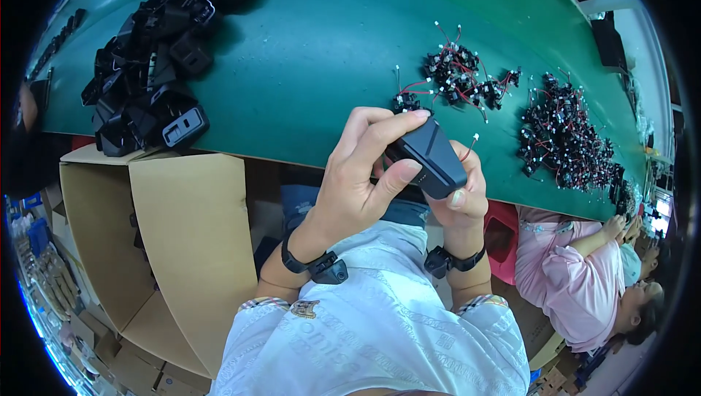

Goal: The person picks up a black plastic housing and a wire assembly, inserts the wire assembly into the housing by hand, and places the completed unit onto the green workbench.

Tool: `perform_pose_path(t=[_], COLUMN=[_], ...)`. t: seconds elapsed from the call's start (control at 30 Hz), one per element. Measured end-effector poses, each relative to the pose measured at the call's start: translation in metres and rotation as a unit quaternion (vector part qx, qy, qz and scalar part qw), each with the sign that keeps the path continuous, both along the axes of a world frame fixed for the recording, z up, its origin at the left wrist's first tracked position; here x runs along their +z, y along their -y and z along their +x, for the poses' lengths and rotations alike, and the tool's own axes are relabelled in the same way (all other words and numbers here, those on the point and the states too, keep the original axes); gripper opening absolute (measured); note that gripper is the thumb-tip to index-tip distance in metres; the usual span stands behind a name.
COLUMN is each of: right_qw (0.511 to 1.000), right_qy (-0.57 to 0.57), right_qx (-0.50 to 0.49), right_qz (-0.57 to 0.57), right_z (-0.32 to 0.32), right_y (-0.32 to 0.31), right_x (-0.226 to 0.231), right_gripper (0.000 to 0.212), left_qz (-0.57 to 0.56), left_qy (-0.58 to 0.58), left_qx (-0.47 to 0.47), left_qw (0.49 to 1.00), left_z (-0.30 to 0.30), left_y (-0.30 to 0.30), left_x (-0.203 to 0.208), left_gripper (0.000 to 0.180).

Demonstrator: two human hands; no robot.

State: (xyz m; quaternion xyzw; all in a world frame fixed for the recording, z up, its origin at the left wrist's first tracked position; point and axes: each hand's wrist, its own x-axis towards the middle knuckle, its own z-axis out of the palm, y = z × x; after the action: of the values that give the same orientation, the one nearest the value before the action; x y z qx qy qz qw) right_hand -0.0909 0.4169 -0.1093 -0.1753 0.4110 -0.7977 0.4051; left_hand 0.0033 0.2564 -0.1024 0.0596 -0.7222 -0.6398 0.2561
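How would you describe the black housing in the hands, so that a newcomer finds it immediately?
Find the green table, then its near edge right of the open cardboard box. There, the left hand and right hand hold a smooth, angular black housing. Unlike the black casings heaped at left, it is held up.

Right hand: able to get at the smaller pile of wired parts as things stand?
Probably not without letting go: the smaller pile lies just beyond the right hand, but its fingers and thumb hold the black housing.
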Motion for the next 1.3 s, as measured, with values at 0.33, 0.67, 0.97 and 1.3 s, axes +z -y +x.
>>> perform_pose_path(t=[0.33, 0.67, 0.97, 1.3], right_qw=[0.989, 0.61, 0.569, 0.494], right_qy=[0.146, -0.741, -0.741, -0.824], right_qx=[0.009, -0.03, 0.014, -0.126], right_qz=[-0.011, 0.278, 0.356, 0.247], right_z=[-0.004, -0.241, -0.301, -0.236], right_y=[0.018, 0.165, 0.222, 0.249], right_x=[0.013, 0.073, 0.018, 0.049], right_gripper=[0.047, 0.031, 0.034, 0.044], left_qz=[-0.08, -0.26, -0.174, -0.173], left_qy=[-0.059, 0.063, 0.018, 0.022], left_qx=[0.068, 0.217, 0.221, 0.241], left_qw=[0.993, 0.939, 0.959, 0.955], left_z=[-0.017, -0.019, -0.016, -0.016], left_y=[0.007, 0.022, 0.024, 0.025], left_x=[-0.02, -0.04, -0.041, -0.041], left_gripper=[0.053, 0.03, 0.015, 0.014])
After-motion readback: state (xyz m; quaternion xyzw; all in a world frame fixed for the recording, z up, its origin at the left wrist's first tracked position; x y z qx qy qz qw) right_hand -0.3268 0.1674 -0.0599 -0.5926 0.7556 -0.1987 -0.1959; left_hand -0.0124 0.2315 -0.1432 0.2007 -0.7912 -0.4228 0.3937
